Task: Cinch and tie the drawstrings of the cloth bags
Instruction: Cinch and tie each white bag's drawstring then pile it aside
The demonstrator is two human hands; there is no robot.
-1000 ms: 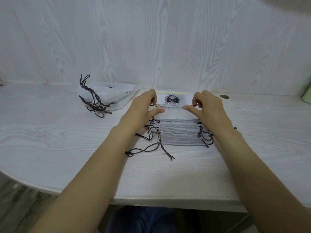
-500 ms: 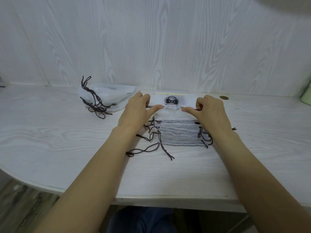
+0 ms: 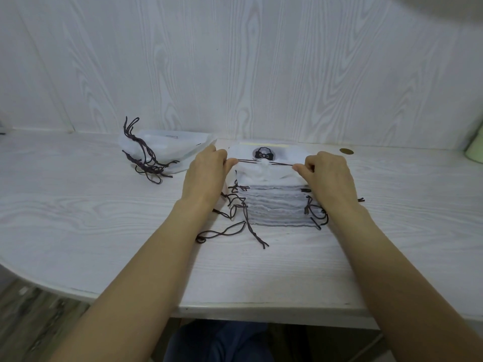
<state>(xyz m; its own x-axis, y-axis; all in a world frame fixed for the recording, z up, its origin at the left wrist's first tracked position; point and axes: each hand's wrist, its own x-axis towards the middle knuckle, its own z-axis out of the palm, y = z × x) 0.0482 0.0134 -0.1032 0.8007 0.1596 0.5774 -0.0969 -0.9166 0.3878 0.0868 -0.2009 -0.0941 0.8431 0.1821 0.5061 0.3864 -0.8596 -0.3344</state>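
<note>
While each hand, left hand (image 3: 206, 173) and right hand (image 3: 328, 176), pinches one drawstring (image 3: 261, 162), one stack of bags (image 3: 277, 205) lies beneath.

A small piecework station, likely in a home: a white wood-grain worktop (image 3: 104, 231) with a rounded edge, matching panelled wall (image 3: 235, 61) rising behind it, grey plank floor (image 3: 28, 317) below its left edge, stacked cloth bags (image 3: 277, 205) on it.
</note>
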